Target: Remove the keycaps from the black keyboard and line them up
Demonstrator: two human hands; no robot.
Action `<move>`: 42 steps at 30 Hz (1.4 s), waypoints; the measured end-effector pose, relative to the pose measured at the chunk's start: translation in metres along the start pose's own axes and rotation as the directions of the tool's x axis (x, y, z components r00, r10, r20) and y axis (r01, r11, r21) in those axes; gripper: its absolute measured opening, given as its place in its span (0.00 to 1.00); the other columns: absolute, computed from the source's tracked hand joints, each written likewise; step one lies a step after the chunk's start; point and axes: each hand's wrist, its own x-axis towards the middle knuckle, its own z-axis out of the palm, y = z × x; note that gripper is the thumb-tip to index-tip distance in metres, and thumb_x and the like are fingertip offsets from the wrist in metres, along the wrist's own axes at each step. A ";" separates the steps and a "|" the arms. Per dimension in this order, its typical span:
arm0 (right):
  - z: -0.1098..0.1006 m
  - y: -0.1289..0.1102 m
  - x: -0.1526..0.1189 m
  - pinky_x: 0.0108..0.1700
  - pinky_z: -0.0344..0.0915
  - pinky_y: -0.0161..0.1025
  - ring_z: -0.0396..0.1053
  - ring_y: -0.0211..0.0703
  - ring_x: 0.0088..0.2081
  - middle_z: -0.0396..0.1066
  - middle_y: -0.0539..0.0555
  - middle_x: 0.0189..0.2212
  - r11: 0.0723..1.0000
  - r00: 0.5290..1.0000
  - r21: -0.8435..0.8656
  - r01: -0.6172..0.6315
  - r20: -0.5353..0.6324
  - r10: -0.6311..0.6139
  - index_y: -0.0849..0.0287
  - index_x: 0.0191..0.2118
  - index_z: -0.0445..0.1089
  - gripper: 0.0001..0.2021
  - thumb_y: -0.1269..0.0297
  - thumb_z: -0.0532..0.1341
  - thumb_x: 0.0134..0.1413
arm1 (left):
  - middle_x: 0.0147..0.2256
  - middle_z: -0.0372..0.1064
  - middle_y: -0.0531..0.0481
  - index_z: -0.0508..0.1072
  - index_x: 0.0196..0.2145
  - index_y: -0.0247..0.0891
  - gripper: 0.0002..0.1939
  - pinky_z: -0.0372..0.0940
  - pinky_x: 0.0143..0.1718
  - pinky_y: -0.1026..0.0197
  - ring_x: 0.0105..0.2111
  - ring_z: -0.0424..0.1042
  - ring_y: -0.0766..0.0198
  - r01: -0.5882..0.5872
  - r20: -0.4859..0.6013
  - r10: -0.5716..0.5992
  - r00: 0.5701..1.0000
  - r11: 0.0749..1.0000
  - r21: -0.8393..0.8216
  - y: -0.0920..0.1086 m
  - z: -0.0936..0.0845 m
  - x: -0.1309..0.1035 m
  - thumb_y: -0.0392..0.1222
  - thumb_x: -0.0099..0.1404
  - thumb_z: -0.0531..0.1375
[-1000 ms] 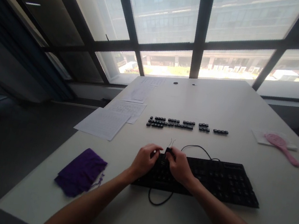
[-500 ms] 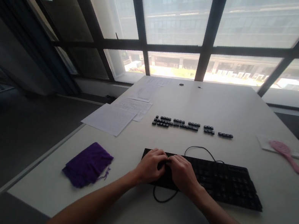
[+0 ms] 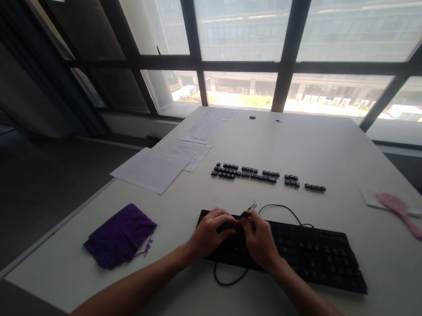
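A black keyboard (image 3: 312,255) lies across the desk under both hands. My right hand (image 3: 262,240) is closed on a keycap puller (image 3: 253,207), whose thin pale wire ends point up and away from the keys. Beside its fingertips is a small black piece (image 3: 245,214); whether it is a keycap or part of the puller I cannot tell. My left hand (image 3: 211,231) rests over the keyboard's left end with curled fingers, its fingertips close to that piece. What they grip is hidden. Beyond the keyboard, loose black keycaps (image 3: 227,170) stand in rows.
A purple drawstring pouch (image 3: 121,237) lies left of the keyboard. Written paper sheets (image 3: 152,169) run along the desk's left edge. At the right, a pink hairbrush (image 3: 400,210) lies partly on a white packet (image 3: 367,195). The keyboard's black cable (image 3: 282,206) loops behind it.
My right hand has turned and lifted slightly, so the puller's wire ends now show above the fingers. My left hand stays at the keyboard's left end. The whole view has shifted a little.
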 end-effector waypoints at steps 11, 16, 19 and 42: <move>-0.002 0.000 0.000 0.34 0.60 0.35 0.65 0.39 0.29 0.70 0.49 0.26 0.998 1.000 0.054 0.014 -0.005 -0.014 0.58 0.31 0.67 0.09 0.64 0.56 0.63 | 0.42 0.70 0.45 0.76 0.44 0.42 0.10 0.67 0.47 0.53 0.43 0.68 0.57 -0.194 0.017 0.194 0.981 0.965 0.178 0.000 0.006 -0.002 0.34 0.67 0.59; -0.001 0.001 0.004 0.35 0.61 0.36 0.67 0.40 0.30 0.71 0.50 0.27 0.994 0.995 0.109 -0.028 -0.096 0.039 0.58 0.31 0.68 0.10 0.63 0.55 0.64 | 0.40 0.71 0.47 0.76 0.40 0.42 0.07 0.68 0.43 0.58 0.41 0.70 0.60 -0.016 -0.020 0.015 1.000 0.999 -0.038 0.007 -0.006 0.017 0.37 0.63 0.64; -0.002 0.000 0.006 0.35 0.61 0.36 0.68 0.41 0.30 0.72 0.51 0.27 0.992 0.993 0.124 -0.040 -0.108 0.054 0.58 0.31 0.69 0.11 0.63 0.55 0.64 | 0.39 0.73 0.49 0.77 0.39 0.41 0.07 0.67 0.39 0.59 0.37 0.70 0.62 0.037 -0.048 -0.037 0.998 0.999 0.008 -0.009 -0.012 0.051 0.37 0.62 0.65; -0.004 -0.002 0.006 0.35 0.61 0.36 0.68 0.40 0.29 0.73 0.50 0.26 0.992 0.997 0.116 -0.059 -0.040 0.064 0.58 0.31 0.69 0.10 0.65 0.55 0.64 | 0.38 0.73 0.47 0.78 0.38 0.39 0.06 0.63 0.49 0.52 0.42 0.68 0.55 -0.147 0.147 0.098 0.984 0.916 0.372 -0.084 0.020 0.147 0.37 0.62 0.64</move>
